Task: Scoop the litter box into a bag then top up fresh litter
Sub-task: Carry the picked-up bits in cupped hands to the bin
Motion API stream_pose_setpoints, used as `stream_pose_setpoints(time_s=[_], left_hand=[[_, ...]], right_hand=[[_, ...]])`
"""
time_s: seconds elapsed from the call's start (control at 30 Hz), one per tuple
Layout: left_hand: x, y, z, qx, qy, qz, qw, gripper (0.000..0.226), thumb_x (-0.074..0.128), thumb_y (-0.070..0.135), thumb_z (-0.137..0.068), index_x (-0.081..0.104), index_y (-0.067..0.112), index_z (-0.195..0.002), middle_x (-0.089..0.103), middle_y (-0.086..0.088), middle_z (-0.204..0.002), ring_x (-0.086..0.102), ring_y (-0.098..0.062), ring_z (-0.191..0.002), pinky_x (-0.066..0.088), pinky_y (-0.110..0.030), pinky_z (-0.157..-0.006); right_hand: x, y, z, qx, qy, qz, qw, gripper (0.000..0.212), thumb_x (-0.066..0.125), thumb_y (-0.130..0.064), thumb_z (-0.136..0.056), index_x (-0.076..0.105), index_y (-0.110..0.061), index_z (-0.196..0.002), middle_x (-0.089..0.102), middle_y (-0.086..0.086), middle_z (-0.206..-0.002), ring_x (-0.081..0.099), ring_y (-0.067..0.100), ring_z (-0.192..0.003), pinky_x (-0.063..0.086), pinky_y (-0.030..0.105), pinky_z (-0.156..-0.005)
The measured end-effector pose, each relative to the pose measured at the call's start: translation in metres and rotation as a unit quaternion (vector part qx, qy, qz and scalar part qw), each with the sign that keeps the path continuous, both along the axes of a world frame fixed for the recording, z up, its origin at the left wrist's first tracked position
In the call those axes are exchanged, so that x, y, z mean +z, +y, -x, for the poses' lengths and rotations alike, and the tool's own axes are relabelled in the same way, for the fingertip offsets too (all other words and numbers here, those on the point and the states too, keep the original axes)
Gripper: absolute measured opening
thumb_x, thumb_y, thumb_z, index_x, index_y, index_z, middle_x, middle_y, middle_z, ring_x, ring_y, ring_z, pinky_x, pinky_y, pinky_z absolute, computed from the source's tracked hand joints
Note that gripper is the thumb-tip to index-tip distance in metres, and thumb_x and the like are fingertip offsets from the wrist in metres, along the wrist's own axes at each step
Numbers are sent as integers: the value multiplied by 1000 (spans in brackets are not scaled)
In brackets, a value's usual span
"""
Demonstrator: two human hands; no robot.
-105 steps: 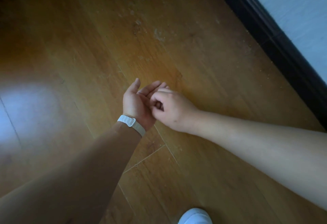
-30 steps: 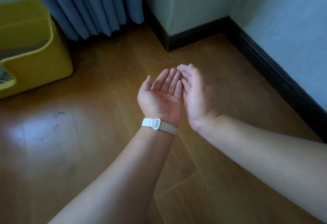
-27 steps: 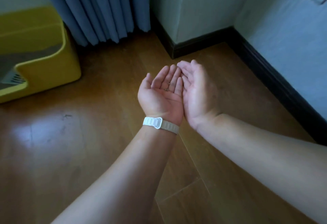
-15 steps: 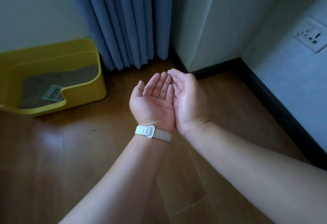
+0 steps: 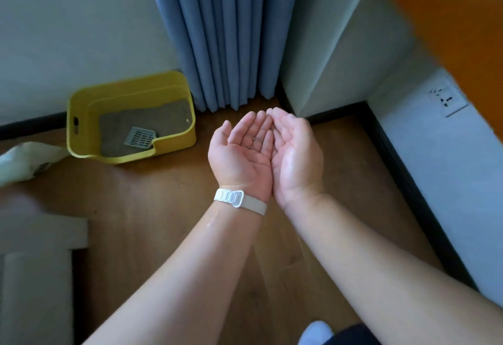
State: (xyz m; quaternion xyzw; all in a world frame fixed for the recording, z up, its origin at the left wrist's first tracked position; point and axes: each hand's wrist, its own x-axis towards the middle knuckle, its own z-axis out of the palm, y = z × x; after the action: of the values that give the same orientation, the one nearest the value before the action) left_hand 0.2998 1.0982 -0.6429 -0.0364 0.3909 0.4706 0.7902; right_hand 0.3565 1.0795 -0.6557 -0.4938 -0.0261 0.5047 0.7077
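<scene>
Grip wide, left hand (image 5: 239, 155) and right hand (image 5: 298, 154) cupped near yellow litter box (image 5: 177, 142) holding grey scoop (image 5: 140, 136).

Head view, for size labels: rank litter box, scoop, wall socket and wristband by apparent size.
1. litter box
2. socket, wristband, scoop: roughly alike; wristband is nearer the camera, so unranked.

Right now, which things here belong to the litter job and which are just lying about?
For the job: yellow litter box, grey scoop lying on its litter, pale bag beside it on the floor, left hand and right hand cupped together, palms up.

Just lying about: blue curtain, wall socket, white wristband.
</scene>
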Motion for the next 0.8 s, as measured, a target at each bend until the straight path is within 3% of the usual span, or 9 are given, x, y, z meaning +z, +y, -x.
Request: stream_pose_setpoints(time_s=[0.47,0.8], left_hand=[[293,-52,-3,-43,9,-6,999,45,43,26,-95,61,-8,-120,69,-22,-114,68,-31,-107,49,-37,-102],[443,-109,-46,-87,-8,-53,995,42,44,25,-96,63,-7,-116,70,-22,-111,69,-31,-104,51,-38,-98]], right_hand=[[292,-58,1,-39,40,-3,998,32,54,-24,-93,68,-8,-117,72,5,-115,66,14,-111,45,35,-107],[453,-123,-36,-65,-7,-25,998,24,49,-26,-96,71,-18,-100,76,-6,-97,70,4,-97,51,22,-86]])
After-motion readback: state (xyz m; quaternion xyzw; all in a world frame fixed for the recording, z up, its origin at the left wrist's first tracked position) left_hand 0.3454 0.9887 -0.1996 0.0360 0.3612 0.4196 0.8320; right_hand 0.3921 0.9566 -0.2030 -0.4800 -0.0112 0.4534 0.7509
